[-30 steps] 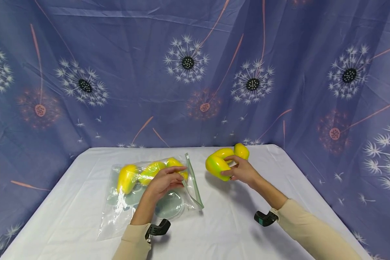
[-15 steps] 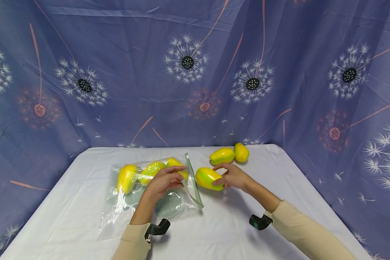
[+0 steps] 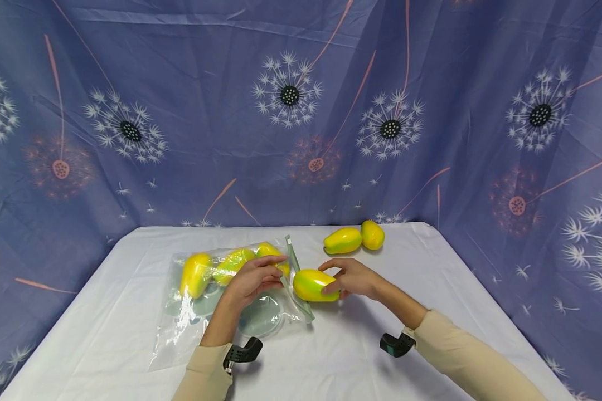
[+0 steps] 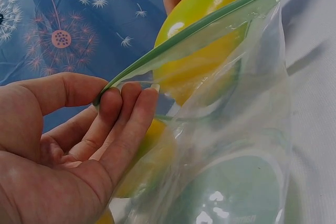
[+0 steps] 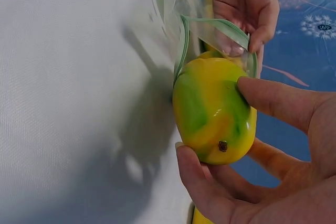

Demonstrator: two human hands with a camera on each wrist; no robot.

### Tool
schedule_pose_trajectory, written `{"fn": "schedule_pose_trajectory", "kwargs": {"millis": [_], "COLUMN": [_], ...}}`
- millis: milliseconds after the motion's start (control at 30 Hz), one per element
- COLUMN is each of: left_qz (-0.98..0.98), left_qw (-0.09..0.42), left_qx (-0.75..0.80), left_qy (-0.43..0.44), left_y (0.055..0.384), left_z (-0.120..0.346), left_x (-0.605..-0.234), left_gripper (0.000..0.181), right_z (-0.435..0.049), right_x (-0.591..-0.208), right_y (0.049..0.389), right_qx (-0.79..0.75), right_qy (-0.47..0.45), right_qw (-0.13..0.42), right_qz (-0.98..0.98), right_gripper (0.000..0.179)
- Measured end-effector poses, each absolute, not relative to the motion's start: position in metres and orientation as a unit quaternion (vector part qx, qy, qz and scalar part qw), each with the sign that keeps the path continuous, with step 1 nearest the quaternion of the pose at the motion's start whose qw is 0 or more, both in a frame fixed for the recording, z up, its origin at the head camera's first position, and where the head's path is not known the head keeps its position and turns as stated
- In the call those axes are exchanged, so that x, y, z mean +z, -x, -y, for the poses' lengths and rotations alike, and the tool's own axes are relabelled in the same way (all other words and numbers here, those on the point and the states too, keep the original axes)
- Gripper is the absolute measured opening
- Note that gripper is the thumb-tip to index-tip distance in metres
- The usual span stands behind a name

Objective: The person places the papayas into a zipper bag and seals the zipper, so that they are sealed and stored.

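My right hand (image 3: pixel 353 277) grips a yellow-green papaya (image 3: pixel 313 285) by its near end, thumb on one side and fingers on the other. In the right wrist view a small brown stem spot (image 5: pixel 223 146) marks that end. The papaya's far end is at the mouth of a clear zip bag (image 3: pixel 175 340) with a green closure strip (image 4: pixel 194 29). My left hand (image 3: pixel 255 278) pinches the strip at one edge of the open mouth. Inside the bag lie three more papayas, one at the left (image 3: pixel 195 275), one in the middle (image 3: pixel 234 267), one partly behind my left hand.
Two loose papayas, one lying lengthwise (image 3: pixel 343 240) and one end-on (image 3: pixel 373 235), rest near the table's back edge. The table has a white cloth (image 3: pixel 351 356). A blue dandelion-print curtain (image 3: pixel 205 122) rises behind and on both sides.
My right hand has carried the papaya left and toward me, away from the two loose ones, to the bag's mouth. My left hand and the bag have stayed in place.
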State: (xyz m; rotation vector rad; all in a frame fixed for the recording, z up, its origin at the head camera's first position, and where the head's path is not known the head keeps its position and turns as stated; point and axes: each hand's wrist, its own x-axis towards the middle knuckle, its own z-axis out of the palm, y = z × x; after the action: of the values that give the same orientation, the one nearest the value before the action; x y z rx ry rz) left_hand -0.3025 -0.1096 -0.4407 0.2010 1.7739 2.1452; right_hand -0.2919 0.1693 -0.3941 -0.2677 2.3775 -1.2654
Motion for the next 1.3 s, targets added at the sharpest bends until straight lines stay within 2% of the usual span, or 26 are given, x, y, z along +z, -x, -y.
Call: {"fn": "schedule_pose_trajectory", "kwargs": {"millis": [533,1000,1300], "left_qz": [-0.63,-0.62,-0.617], "left_qw": [0.173,0.169,0.163], "left_qx": [0.755,0.765,0.767], "left_qy": [-0.049,-0.049,-0.06], "left_y": [0.303,0.304,0.301], "left_z": [0.107,0.107,0.107], "left_x": [-0.44,-0.44,-0.439], "left_gripper": [0.05,0.05,0.052], "right_z": [-0.157,-0.152,-0.15], "right_x": [-0.401,-0.411,-0.416], "right_y": [0.295,0.304,0.305], "right_qx": [-0.455,-0.49,-0.501], "right_qy": [0.088,0.118,0.092], "right_qw": [0.232,0.285,0.256], "right_qz": [-0.855,-0.816,-0.822], "right_gripper": [0.056,0.059,0.056]}}
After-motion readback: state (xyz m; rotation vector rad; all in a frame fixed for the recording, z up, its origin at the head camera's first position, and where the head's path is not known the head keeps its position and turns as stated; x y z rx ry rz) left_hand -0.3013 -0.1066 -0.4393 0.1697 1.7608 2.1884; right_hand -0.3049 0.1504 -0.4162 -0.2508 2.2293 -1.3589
